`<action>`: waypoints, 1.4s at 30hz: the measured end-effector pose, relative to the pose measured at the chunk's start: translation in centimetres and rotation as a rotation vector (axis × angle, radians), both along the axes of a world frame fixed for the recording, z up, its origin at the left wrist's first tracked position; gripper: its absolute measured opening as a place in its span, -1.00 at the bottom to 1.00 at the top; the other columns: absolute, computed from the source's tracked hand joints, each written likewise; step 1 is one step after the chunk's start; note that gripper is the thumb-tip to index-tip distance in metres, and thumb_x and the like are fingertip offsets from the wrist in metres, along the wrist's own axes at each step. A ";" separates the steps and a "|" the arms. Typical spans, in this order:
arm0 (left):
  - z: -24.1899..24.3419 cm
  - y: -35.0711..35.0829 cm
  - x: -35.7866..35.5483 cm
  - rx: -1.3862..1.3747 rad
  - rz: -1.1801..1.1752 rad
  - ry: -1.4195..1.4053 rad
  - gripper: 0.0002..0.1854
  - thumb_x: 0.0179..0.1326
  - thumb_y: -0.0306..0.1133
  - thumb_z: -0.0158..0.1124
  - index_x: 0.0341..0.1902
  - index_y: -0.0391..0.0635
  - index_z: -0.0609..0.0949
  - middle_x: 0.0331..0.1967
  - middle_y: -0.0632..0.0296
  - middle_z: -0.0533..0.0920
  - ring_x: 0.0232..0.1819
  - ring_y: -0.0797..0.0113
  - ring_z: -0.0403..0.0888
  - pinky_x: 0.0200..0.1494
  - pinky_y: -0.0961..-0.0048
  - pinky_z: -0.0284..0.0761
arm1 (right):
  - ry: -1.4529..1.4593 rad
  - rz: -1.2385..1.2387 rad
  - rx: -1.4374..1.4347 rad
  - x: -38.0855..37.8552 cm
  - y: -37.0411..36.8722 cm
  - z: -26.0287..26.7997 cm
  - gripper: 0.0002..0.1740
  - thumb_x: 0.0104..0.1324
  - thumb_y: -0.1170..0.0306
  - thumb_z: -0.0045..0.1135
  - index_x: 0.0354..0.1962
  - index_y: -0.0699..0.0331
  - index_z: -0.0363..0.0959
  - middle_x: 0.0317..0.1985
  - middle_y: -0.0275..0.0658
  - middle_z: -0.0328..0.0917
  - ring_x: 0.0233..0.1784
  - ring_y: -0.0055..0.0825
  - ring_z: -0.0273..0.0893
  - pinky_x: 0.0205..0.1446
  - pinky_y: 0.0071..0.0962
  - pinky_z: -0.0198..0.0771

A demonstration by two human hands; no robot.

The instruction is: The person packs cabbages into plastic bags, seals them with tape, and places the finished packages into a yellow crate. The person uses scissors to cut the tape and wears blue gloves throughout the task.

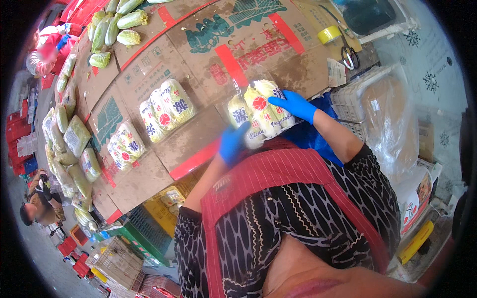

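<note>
Both hands wear blue gloves. My right hand (294, 106) grips the upper right side of a printed clear plastic bag of napa cabbages (261, 108) at the table's near edge. My left hand (233, 143), blurred, is at the bag's lower left side; whether it grips the bag cannot be told. To the left on the cardboard-covered table (201, 149) lie a larger bag of cabbages (167, 110) and a smaller bag of cabbages (126, 146), both in the same printed plastic. Loose napa cabbages (111, 28) lie at the far left.
More bagged vegetables (67, 149) line the left edge. Yellow tape (329, 34) and scissors (349, 56) lie at the far right. Crates (350, 100) stand right of me, with a green crate (141, 238) below the table. Two people (43, 201) (48, 52) are at the left.
</note>
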State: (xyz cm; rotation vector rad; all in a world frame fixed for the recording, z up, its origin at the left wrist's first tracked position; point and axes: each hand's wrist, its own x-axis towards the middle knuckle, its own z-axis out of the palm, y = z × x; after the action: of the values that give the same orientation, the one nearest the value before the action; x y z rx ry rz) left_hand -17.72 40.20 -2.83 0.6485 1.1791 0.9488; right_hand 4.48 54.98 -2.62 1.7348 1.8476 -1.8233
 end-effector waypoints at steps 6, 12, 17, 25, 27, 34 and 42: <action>3.5 -0.4 -3.7 -0.256 -0.314 0.656 -0.46 0.24 -0.21 0.32 0.24 -0.15 0.47 0.05 -0.02 0.61 -0.01 0.06 0.65 0.04 0.24 0.57 | -0.194 0.208 0.289 2.0 1.4 3.8 -0.44 0.29 0.06 0.25 0.03 0.35 0.50 -0.10 0.01 0.62 -0.05 -0.12 0.63 0.05 -0.27 0.51; 2.9 0.6 -3.4 0.673 -0.620 1.114 -0.26 0.04 -0.46 0.29 0.38 -0.11 0.33 0.44 -0.03 0.25 0.41 -0.13 0.26 0.40 0.15 0.28 | 0.102 1.116 0.853 2.8 2.6 4.0 -0.13 0.08 0.52 0.12 0.40 -0.03 0.17 0.48 -0.11 0.07 0.50 -0.13 0.12 0.45 -0.12 0.17; -0.5 1.8 -2.4 0.518 -0.498 1.057 -0.33 0.11 -0.49 0.24 0.37 -0.13 0.34 0.38 -0.07 0.32 0.38 -0.10 0.31 0.38 0.19 0.32 | 0.075 1.060 0.802 1.5 3.6 1.2 -0.18 0.12 0.52 0.11 0.38 -0.03 0.19 0.46 -0.12 0.11 0.43 -0.09 0.24 0.42 -0.16 0.22; -3.6 5.5 -5.5 0.105 -0.399 0.800 -0.46 0.19 -0.35 0.31 0.28 -0.06 0.47 0.19 0.03 0.57 0.18 0.11 0.56 0.25 0.28 0.44 | 0.282 0.410 0.341 -1.0 5.1 -3.0 -0.53 0.33 0.39 0.14 0.20 0.11 0.41 0.21 -0.08 0.48 0.24 -0.22 0.47 0.37 -0.29 0.30; -4.6 6.3 -5.7 0.119 -0.280 0.672 -0.41 0.12 -0.27 0.40 0.25 -0.06 0.49 0.16 0.02 0.59 0.17 0.15 0.57 0.21 0.27 0.47 | 0.408 0.379 0.332 -1.4 5.6 -3.7 -0.45 0.26 0.33 0.24 0.21 0.15 0.39 0.21 -0.09 0.47 0.24 -0.20 0.47 0.37 -0.29 0.30; -7.8 7.6 -4.8 0.147 0.275 0.494 -0.23 0.14 -0.23 0.46 0.30 -0.31 0.29 0.08 -0.07 0.58 0.11 0.19 0.55 0.16 0.27 0.47 | 0.168 0.032 0.449 -3.3 6.1 -6.4 -0.21 0.07 -0.02 0.42 0.10 0.30 0.38 0.05 0.07 0.51 0.13 -0.07 0.50 0.18 -0.16 0.39; -3.6 10.3 -4.0 0.281 0.068 1.407 -0.14 0.12 -0.21 0.40 0.50 0.19 0.23 0.30 -0.12 0.31 0.17 -0.18 0.45 0.17 0.08 0.43 | -0.110 0.088 1.089 -4.3 4.6 -3.8 -0.37 0.24 0.08 0.22 0.18 0.20 0.35 0.02 -0.03 0.48 0.12 -0.01 0.44 0.19 -0.08 0.35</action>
State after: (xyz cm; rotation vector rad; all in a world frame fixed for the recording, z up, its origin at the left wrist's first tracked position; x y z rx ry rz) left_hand -21.72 50.45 -6.46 1.6361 2.2992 0.6444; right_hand 0.20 59.60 -6.45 1.7881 3.0587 -0.5985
